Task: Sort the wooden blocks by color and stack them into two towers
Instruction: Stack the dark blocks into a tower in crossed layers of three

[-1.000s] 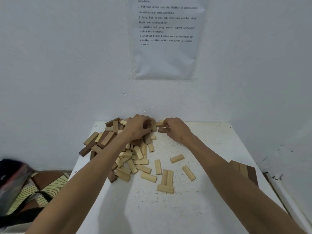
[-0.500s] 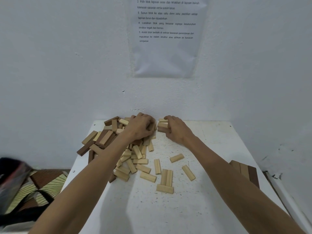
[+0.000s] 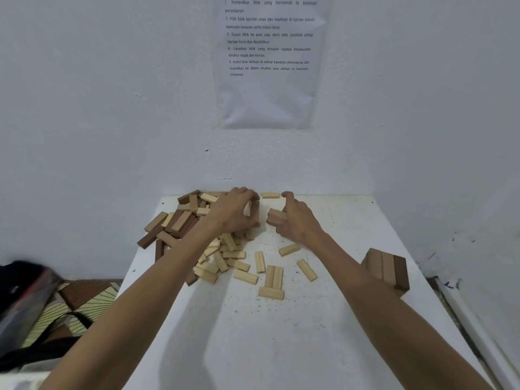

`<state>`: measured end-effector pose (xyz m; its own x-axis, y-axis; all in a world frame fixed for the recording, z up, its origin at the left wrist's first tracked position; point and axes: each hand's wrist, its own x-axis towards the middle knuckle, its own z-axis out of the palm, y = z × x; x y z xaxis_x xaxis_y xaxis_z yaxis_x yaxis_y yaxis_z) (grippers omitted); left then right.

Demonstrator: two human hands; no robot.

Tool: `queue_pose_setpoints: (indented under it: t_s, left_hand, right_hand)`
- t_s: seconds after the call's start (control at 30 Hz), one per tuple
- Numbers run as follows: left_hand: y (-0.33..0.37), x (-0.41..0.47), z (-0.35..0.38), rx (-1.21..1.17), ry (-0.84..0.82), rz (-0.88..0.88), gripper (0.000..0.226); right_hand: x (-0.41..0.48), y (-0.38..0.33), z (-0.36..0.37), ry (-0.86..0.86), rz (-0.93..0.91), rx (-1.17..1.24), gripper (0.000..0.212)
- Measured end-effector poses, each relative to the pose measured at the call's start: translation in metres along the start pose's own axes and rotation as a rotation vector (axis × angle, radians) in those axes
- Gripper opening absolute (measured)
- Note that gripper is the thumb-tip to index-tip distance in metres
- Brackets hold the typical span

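Observation:
A heap of light and dark wooden blocks (image 3: 180,220) lies at the back left of the white table (image 3: 281,333). Several loose light blocks (image 3: 270,274) are scattered in the middle. My left hand (image 3: 235,211) is curled around upright brown blocks (image 3: 254,216) at the heap's right edge. My right hand (image 3: 298,220) grips a pair of stacked brown blocks (image 3: 275,216) just beside them. A single light block (image 3: 270,195) lies by the wall behind my hands. A low layer of brown blocks (image 3: 387,268) sits at the right table edge.
The white wall stands right behind the table, with a printed sheet (image 3: 270,60) taped on it. A dark bag (image 3: 25,299) and striped mats (image 3: 87,299) lie on the floor at the left. A white pipe (image 3: 478,333) runs along the floor at the right.
My hands have drawn slightly apart, each with brown blocks in it. The light block behind them now lies uncovered by the wall.

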<state>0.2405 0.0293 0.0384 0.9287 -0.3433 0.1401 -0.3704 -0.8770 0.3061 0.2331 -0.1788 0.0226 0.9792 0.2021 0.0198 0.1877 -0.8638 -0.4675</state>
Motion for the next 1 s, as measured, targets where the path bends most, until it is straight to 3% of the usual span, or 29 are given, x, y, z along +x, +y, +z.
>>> queue_pose_setpoints:
  t_s: [0.5, 0.73, 0.87, 1.0]
  left_hand:
    - [0.063, -0.155, 0.012, -0.09, 0.033, 0.029, 0.057]
    - [0.081, -0.201, 0.032, 0.0, -0.062, 0.044, 0.061]
    - [0.08, -0.209, 0.033, -0.129, -0.161, 0.045, 0.057]
    - [0.081, -0.213, 0.029, -0.111, -0.169, -0.017, 0.082]
  right_hand:
    - [-0.169, -0.007, 0.003, -0.098, -0.11, -0.019, 0.078]
    - [-0.21, -0.004, 0.007, -0.213, -0.151, -0.052, 0.055]
    - [-0.22, -0.002, 0.008, -0.291, -0.24, -0.059, 0.051]
    - [-0.221, 0.004, 0.007, -0.326, -0.271, 0.022, 0.063]
